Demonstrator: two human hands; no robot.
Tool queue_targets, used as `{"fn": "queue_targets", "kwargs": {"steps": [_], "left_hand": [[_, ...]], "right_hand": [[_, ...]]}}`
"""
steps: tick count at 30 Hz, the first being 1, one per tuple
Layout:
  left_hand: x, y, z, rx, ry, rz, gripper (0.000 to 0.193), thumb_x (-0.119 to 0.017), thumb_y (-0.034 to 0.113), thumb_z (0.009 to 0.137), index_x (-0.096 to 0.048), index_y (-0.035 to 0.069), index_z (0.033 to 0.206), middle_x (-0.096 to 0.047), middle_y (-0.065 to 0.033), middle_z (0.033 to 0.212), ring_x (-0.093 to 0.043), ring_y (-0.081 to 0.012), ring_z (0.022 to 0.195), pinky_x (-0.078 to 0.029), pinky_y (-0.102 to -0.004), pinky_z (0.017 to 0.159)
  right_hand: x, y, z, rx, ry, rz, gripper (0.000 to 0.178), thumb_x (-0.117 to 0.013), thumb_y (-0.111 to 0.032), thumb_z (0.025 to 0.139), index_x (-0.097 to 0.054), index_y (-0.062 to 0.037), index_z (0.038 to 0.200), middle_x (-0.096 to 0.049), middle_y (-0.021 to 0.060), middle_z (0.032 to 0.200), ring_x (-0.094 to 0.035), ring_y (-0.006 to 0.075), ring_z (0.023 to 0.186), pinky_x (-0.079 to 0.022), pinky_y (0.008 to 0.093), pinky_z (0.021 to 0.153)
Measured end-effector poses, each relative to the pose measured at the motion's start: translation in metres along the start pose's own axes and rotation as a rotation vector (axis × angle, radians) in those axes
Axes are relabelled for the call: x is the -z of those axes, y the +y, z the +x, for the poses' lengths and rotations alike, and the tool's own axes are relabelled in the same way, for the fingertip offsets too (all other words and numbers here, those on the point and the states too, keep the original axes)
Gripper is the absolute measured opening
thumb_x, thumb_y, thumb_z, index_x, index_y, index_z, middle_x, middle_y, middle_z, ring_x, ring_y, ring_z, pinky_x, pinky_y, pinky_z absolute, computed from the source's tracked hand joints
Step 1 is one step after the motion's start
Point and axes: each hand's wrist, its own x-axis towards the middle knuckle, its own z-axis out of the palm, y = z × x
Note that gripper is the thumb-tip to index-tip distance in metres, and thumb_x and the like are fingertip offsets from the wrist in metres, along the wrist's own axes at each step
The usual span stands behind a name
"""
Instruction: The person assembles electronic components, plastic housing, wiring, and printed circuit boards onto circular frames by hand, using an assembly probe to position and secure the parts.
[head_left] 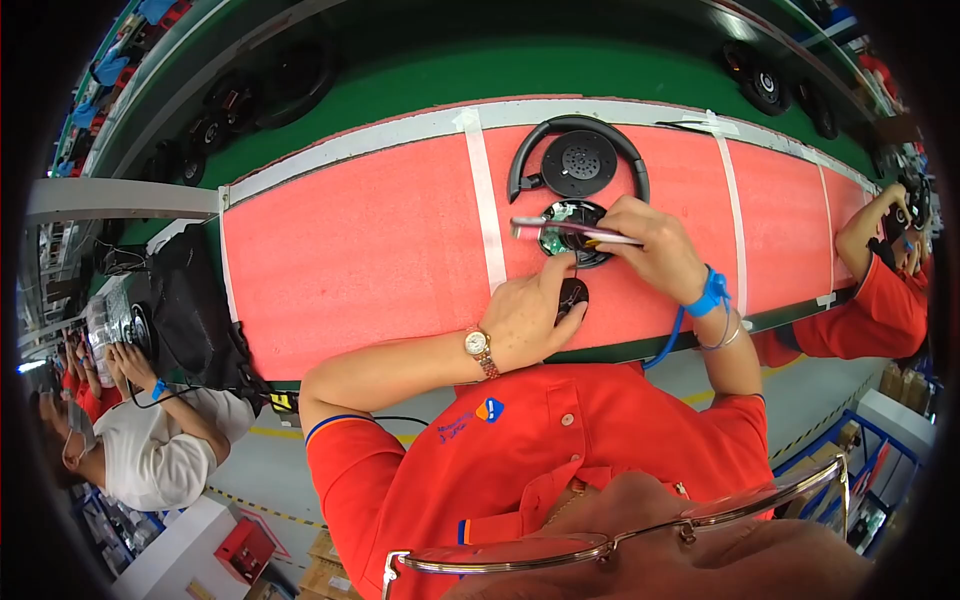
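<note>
A black headphone (578, 160) lies on the pink foam mat (360, 260). Its lower ear cup (567, 236) is open and shows a green circuit board. My right hand (655, 248), with a blue strap on its wrist, holds a pink pen-like tool (560, 230) whose tip lies across the open cup. My left hand (528, 315), a watch on its wrist, rests just below the cup. Its fingers pinch a small black round cap (573, 295) against the mat.
Behind the mat runs a green conveyor belt (480, 75) with black headphone parts (765, 85) on it. At the left, a black bag-like object (185, 300) sits beside a person in white (150, 440). At the right, a person in red (880, 300) works.
</note>
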Motion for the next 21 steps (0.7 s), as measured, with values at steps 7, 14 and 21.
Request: {"fn": "queue_targets", "kwargs": {"steps": [7,14,21], "left_hand": [[0.004,0.003,0.005,0.008,0.027,0.029,0.059,-0.061,0.021,0.081,-0.039,0.000,0.132,-0.063,-0.0180,0.086,-0.063,-0.0339,0.071,-0.050,-0.0430,0.060],[0.009,0.003,0.009,-0.009,-0.006,0.041,0.059,-0.062,0.024,0.080,-0.044,0.006,0.133,-0.063,-0.0154,0.075,-0.062,-0.0317,0.063,-0.049,-0.0412,0.054],[0.012,0.008,0.011,-0.001,-0.029,0.088,0.056,-0.062,0.021,0.078,-0.047,0.002,0.128,-0.063,-0.0147,0.075,-0.063,-0.0306,0.063,-0.049,-0.0409,0.053]], "right_hand": [[0.007,-0.002,-0.001,0.132,-0.091,0.042,0.016,-0.064,0.000,0.079,-0.065,0.0001,0.095,-0.058,0.0117,0.083,-0.058,0.0260,0.073,-0.048,0.0333,0.065],[0.010,-0.019,-0.027,-0.138,0.145,-0.025,0.034,-0.057,0.002,0.083,-0.061,-0.0043,0.116,-0.055,0.0127,0.080,-0.056,0.0255,0.071,-0.046,0.0322,0.065],[0.009,-0.015,-0.049,-0.004,0.082,-0.231,0.044,-0.055,0.006,0.077,-0.063,-0.0091,0.118,-0.057,0.0098,0.077,-0.058,0.0250,0.066,-0.046,0.0329,0.056]]}}
